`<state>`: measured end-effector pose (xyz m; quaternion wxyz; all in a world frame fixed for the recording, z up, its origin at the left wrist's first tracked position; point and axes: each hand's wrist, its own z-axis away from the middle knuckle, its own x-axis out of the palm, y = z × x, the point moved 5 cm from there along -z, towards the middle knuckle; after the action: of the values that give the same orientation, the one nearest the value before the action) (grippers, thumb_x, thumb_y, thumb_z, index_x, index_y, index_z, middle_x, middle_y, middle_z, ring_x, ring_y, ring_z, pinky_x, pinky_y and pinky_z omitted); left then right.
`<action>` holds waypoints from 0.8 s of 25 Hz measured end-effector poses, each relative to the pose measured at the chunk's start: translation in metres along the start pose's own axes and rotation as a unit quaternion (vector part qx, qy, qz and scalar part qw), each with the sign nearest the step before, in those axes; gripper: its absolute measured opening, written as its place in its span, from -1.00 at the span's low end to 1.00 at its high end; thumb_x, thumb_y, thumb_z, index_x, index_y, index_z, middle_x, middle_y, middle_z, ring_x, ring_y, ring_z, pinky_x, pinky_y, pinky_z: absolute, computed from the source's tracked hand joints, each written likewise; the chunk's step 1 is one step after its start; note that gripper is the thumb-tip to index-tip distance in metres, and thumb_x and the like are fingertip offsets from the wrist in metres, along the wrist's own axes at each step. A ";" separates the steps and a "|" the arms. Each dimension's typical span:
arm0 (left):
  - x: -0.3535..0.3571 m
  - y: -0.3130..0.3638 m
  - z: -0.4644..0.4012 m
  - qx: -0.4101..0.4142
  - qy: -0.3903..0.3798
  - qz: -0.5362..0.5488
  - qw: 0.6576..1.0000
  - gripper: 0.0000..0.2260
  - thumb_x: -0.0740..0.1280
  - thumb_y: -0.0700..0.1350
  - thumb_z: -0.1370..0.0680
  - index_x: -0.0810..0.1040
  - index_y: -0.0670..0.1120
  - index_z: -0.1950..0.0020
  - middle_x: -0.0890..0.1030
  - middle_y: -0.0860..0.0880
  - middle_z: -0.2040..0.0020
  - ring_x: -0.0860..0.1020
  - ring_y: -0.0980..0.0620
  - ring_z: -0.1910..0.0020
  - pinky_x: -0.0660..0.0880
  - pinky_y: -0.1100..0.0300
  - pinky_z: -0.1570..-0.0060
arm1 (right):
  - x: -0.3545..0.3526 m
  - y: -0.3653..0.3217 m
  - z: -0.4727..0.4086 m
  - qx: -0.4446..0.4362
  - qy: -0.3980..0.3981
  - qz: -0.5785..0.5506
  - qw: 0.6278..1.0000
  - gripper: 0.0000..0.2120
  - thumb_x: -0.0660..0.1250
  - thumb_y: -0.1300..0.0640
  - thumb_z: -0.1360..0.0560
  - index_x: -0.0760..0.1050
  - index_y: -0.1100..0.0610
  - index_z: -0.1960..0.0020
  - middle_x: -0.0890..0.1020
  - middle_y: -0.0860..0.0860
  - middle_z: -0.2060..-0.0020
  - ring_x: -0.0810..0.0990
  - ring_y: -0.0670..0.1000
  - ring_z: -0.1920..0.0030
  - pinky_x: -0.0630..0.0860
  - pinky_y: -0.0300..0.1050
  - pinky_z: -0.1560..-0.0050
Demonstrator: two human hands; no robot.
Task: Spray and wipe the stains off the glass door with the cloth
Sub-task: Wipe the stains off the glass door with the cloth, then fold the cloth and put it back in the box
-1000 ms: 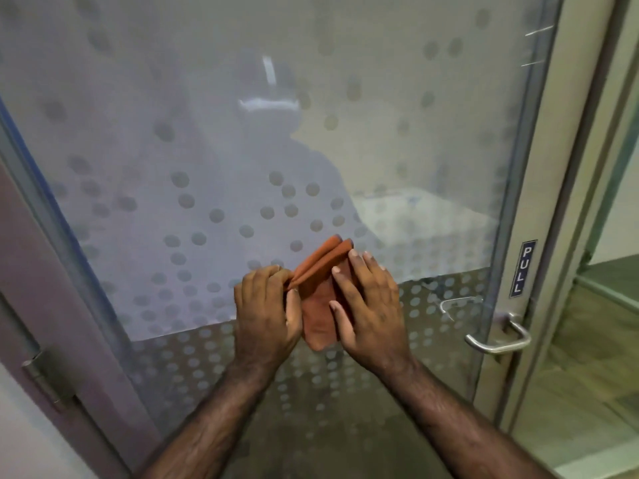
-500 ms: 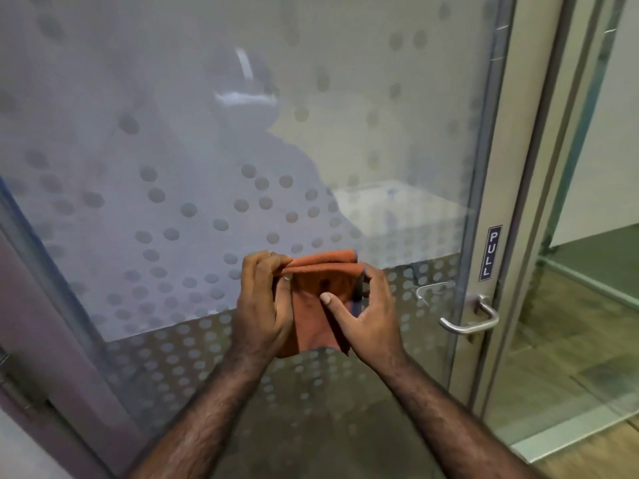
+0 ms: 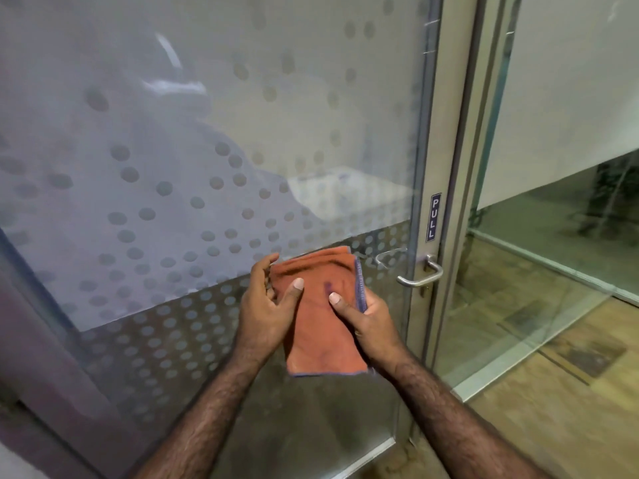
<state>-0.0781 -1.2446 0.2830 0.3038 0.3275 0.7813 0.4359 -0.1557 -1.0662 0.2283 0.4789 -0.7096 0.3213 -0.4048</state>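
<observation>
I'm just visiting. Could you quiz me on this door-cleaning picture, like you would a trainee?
1. True or false: both hands hold the orange cloth.
2. What word is on the sign above the door handle?
3. Which thumb lies nearer the cloth's purple edge: A left hand, B right hand?

Key: 1 true; 2 PULL; 3 B.

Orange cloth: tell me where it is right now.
In the head view the orange cloth sits low and centre-right, held folded between the left hand and right hand in front of the glass door, just left of the door handle.
</observation>
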 end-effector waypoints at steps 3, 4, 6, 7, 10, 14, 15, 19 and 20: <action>0.026 -0.015 0.030 -0.097 -0.069 0.081 0.990 -0.56 0.45 -0.13 -0.63 0.39 0.04 -0.47 0.69 0.00 -0.20 0.71 0.30 -0.04 0.65 0.35 0.03 | -0.019 -0.006 0.032 0.016 0.031 0.023 0.999 -0.76 0.51 0.13 -0.60 0.68 0.14 -0.25 0.82 0.10 -0.12 0.79 0.06 -0.11 0.72 0.01 -0.15; 0.035 -0.021 0.040 -0.133 -0.092 0.102 0.982 -0.56 0.45 -0.08 -0.64 0.39 0.02 -0.48 0.71 -0.02 -0.14 0.72 0.28 0.06 0.66 0.32 0.12 | -0.027 -0.008 0.044 0.018 0.043 0.031 0.998 -0.75 0.52 0.10 -0.57 0.69 0.14 -0.23 0.82 0.09 -0.10 0.79 0.04 -0.09 0.72 -0.01 -0.13; 0.055 -0.033 0.060 -0.194 -0.154 0.131 0.960 -0.45 0.45 0.10 -0.58 0.40 -0.01 -0.51 0.74 -0.04 -0.03 0.73 0.19 0.16 0.67 0.22 0.20 | -0.044 -0.012 0.069 0.022 0.069 0.049 0.996 -0.77 0.53 0.11 -0.57 0.69 0.14 -0.21 0.82 0.08 -0.07 0.78 0.01 -0.05 0.71 -0.03 -0.10; 0.067 -0.036 0.073 -0.217 -0.191 0.142 0.947 -0.39 0.43 0.16 -0.52 0.42 -0.01 -0.52 0.75 -0.04 -0.03 0.73 0.15 0.14 0.68 0.16 0.17 | -0.054 -0.015 0.083 0.026 0.092 0.055 0.994 -0.79 0.55 0.13 -0.59 0.70 0.15 -0.20 0.82 0.10 -0.06 0.78 0.02 -0.04 0.71 -0.02 -0.09; 0.105 -0.035 0.109 -0.253 -0.275 0.188 0.908 -0.39 0.45 0.14 -0.51 0.44 0.05 -0.53 0.77 -0.01 -0.11 0.74 0.07 0.00 0.64 0.11 0.06 | -0.090 -0.023 0.126 0.039 0.167 0.056 0.984 -0.72 0.58 0.04 -0.55 0.71 0.15 -0.19 0.81 0.20 -0.11 0.77 0.11 -0.06 0.70 0.19 -0.20; 0.156 -0.017 0.154 -0.272 -0.340 0.253 0.864 -0.39 0.49 -0.13 -0.58 0.34 0.04 -0.58 0.79 -0.01 0.02 0.74 0.07 0.05 0.64 0.14 0.06 | -0.141 -0.034 0.191 0.058 0.256 0.062 0.963 -0.77 0.55 0.04 -0.61 0.72 0.14 -0.19 0.80 0.20 -0.11 0.78 0.28 -0.18 0.66 0.33 -0.27; 0.170 -0.012 0.166 -0.276 -0.354 0.266 0.853 -0.32 0.51 -0.17 -0.54 0.31 0.04 -0.60 0.79 -0.03 0.01 0.74 0.06 0.06 0.65 0.16 0.08 | -0.153 -0.038 0.208 0.062 0.277 0.064 0.957 -0.77 0.54 0.04 -0.62 0.71 0.14 -0.20 0.80 0.20 -0.11 0.77 0.30 -0.18 0.67 0.32 -0.26; 0.226 0.016 0.213 -0.287 -0.395 0.323 0.811 -0.20 0.50 -0.22 -0.41 0.29 0.01 -0.61 0.79 -0.14 -0.07 0.76 0.01 0.03 0.69 0.17 0.10 | -0.196 -0.061 0.276 0.066 0.357 0.052 0.930 -0.75 0.48 0.07 -0.66 0.69 0.20 -0.25 0.79 0.22 -0.14 0.78 0.19 -0.08 0.70 0.18 -0.17; 0.241 0.024 0.224 -0.282 -0.406 0.324 0.806 -0.19 0.52 -0.22 -0.40 0.29 0.01 -0.61 0.78 -0.15 -0.10 0.76 -0.02 -0.01 0.69 0.13 0.07 | -0.208 -0.067 0.295 0.069 0.375 0.056 0.923 -0.75 0.47 0.07 -0.66 0.69 0.19 -0.26 0.80 0.19 -0.14 0.79 0.16 -0.08 0.71 0.11 -0.14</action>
<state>-0.0471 -0.9395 0.1607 0.5137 0.6086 0.2772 0.5375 0.0120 -0.7448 0.1730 0.3932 -0.4521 0.4873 -0.6352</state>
